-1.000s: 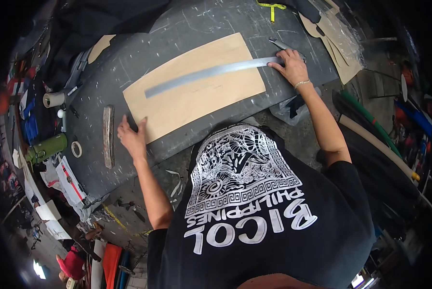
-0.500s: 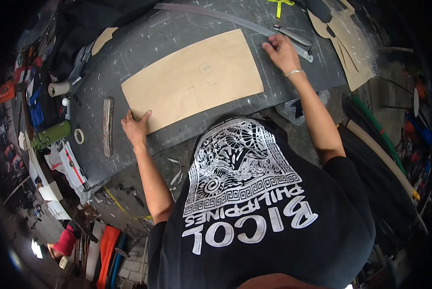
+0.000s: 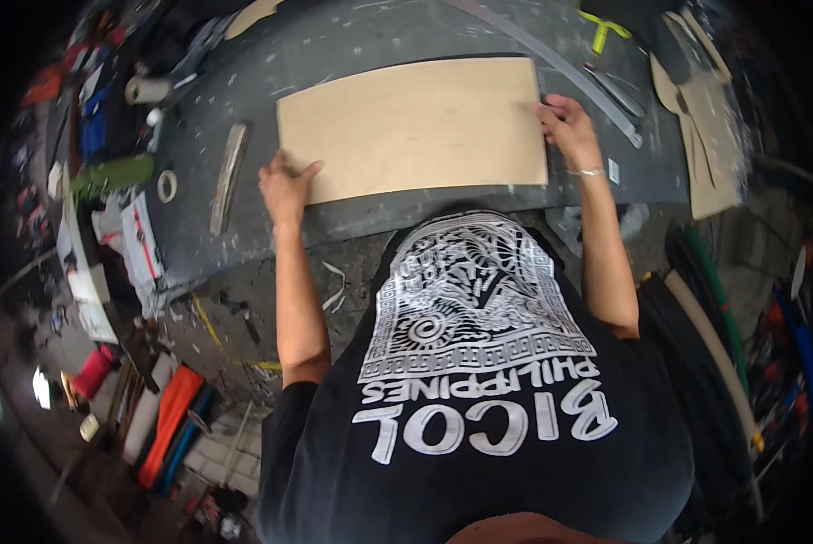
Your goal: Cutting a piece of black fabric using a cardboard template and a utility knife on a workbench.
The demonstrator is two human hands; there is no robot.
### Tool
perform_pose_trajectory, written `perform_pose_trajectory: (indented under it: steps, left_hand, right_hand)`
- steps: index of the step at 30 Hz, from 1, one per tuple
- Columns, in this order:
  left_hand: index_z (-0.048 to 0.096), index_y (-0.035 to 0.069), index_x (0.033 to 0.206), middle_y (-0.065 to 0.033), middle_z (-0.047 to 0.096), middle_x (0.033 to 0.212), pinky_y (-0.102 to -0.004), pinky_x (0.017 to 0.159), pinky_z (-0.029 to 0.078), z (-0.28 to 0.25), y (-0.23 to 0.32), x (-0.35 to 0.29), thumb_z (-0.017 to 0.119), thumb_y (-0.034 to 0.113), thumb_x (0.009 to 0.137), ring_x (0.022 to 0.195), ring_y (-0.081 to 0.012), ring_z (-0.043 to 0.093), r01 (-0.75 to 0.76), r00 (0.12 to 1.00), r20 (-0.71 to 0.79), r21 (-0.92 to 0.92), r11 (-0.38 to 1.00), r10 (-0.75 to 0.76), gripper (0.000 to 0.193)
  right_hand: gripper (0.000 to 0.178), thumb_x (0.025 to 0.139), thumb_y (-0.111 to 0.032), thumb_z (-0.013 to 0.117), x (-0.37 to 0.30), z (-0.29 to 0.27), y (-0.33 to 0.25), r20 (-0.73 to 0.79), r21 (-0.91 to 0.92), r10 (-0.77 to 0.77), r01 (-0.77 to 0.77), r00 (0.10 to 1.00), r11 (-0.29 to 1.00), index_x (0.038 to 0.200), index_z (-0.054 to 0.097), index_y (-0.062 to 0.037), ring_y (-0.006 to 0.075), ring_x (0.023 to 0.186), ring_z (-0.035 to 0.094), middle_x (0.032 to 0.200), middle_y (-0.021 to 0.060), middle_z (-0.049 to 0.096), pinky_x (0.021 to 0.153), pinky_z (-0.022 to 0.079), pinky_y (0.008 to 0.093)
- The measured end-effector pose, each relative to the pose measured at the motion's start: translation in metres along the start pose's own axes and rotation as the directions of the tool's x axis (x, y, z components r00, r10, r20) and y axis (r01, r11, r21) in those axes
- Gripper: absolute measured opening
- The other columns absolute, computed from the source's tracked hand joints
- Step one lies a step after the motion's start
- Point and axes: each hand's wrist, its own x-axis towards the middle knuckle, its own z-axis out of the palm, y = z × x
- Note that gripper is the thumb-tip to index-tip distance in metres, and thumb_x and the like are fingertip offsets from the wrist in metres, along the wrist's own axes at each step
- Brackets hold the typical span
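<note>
A long tan paper pattern sheet (image 3: 415,127), with a gently curved top edge, lies over the dark worktable (image 3: 406,201). My left hand (image 3: 286,189) grips its lower left corner, thumb on top and the other fingers at the left edge. At the right edge, my right hand (image 3: 569,134) pinches the sheet between bent fingers; the fingertips are blurred. Right of that hand, a grey metal ruler (image 3: 560,68) slants across the table, with a dark-handled cutter (image 3: 617,93) beside it.
A worn wooden bar (image 3: 229,179) and a tape roll (image 3: 167,187) lie on the left. More tan patterns (image 3: 696,145) and clear plastic are at the right end. A yellow strap (image 3: 601,34) is at the back. Fabric rolls (image 3: 710,313) stand near my right side.
My right hand has left the ruler and come to the sheet's right edge. The sheet has turned to lie more level. My left hand stays at its corner. The whole view has shifted.
</note>
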Motion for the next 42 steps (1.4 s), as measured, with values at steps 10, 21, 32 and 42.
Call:
perform_pose_trajectory:
  steps: [10,21,32,42]
  left_hand:
    - [0.070,0.012,0.116,-0.0153,0.064,0.113,-0.0454,0.087,0.053,0.010,-0.017,0.058,0.072,0.029,0.091,0.104,-0.0353,0.065,-0.146,0.983,-0.114,-0.023,0.989,0.143,0.031]
    - [0.062,0.021,0.136,-0.0175,0.067,0.120,-0.0450,0.099,0.051,0.013,-0.031,0.157,0.077,0.037,0.086,0.116,-0.0354,0.063,-0.301,0.947,0.156,0.121,0.946,0.282,0.055]
    - [0.070,0.017,0.125,-0.0160,0.068,0.118,-0.0440,0.097,0.052,0.001,-0.007,0.133,0.076,0.031,0.087,0.112,-0.0341,0.065,-0.284,0.958,0.084,0.157,0.946,0.274,0.041]
    - [0.072,0.010,0.119,-0.0184,0.069,0.115,-0.0461,0.095,0.052,0.028,-0.016,0.111,0.070,0.024,0.090,0.106,-0.0370,0.067,-0.252,0.957,-0.127,0.092,0.963,0.263,0.032]
  right_hand:
    - [0.018,0.093,-0.006,0.069,-0.009,-0.035,0.022,-0.012,-0.053,-0.167,0.166,0.986,0.985,0.110,0.070,-0.0001,0.0037,0.073,0.056,0.083,-0.0034,0.067,0.067,0.045,0.0202]
    - [0.017,0.097,-0.011,0.068,-0.028,-0.048,0.043,-0.050,0.056,-0.030,0.032,0.998,0.998,0.111,0.068,-0.0011,0.0050,0.078,0.056,0.088,-0.0029,0.066,0.073,0.044,0.0207]
    - [0.017,0.098,-0.013,0.067,-0.027,-0.040,0.068,-0.062,0.114,-0.063,0.070,0.996,0.991,0.109,0.066,0.0001,0.0065,0.083,0.059,0.093,0.0003,0.068,0.076,0.046,0.0216]
    - [0.018,0.098,-0.013,0.066,-0.035,-0.035,0.059,-0.052,0.100,-0.083,0.088,0.995,0.991,0.111,0.065,0.0009,0.0074,0.084,0.061,0.095,0.0027,0.071,0.077,0.048,0.0229]
